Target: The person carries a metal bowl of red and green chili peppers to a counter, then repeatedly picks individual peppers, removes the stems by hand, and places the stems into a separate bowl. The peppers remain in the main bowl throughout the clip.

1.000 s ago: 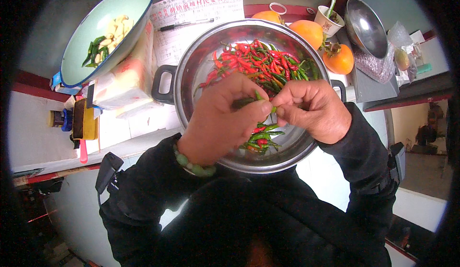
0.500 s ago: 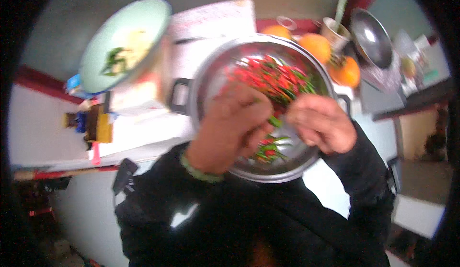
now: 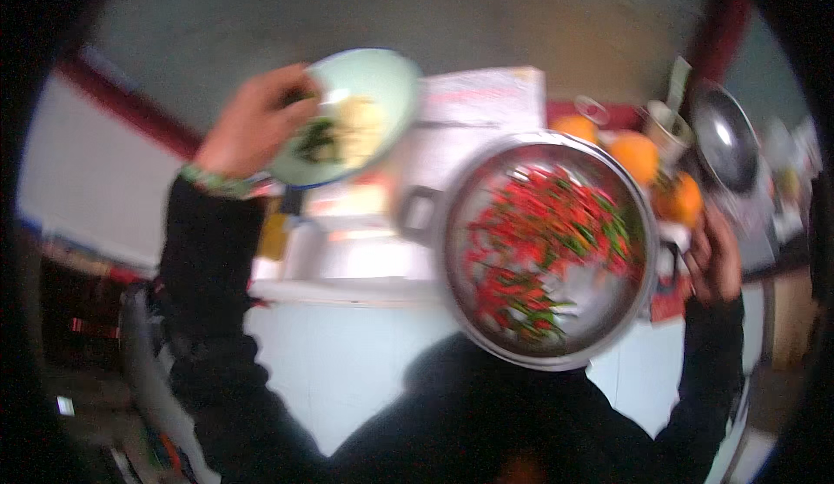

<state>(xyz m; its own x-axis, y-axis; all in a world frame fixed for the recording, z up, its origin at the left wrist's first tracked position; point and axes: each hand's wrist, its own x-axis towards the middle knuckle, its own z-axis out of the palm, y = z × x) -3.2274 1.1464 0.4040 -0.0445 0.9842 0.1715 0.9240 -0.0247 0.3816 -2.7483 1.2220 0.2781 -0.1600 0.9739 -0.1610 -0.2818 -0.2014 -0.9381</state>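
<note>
My left hand (image 3: pixel 262 121) reaches over the left rim of a pale green bowl (image 3: pixel 398 84), fingers curled toward the thumb. What they hold, if anything, is hidden. Dark green bits (image 3: pixel 318 141) and a pale yellowish heap (image 3: pixel 359 129) lie in the bowl. A wide steel pot (image 3: pixel 612 332) in front of me contains many red and green chili peppers (image 3: pixel 556 219), with a smaller cluster (image 3: pixel 523 304) toward its near side. Beside the pot's right handle (image 3: pixel 667 259) is my right hand (image 3: pixel 717 256), fingers bent and blurred; whether they grip the handle is unclear.
Several orange fruits (image 3: pixel 634 159) sit behind the pot's right side, near a cup (image 3: pixel 666 126) with a pale green handle sticking out. A dark pan (image 3: pixel 724 139) leans farther right. White printed sheets (image 3: pixel 473 102) and a yellow object (image 3: pixel 274 236) lie to the left.
My hands have parted from over the pot: the left moved up and left to the green bowl, the right out to the pot's right handle. The whole view has shifted.
</note>
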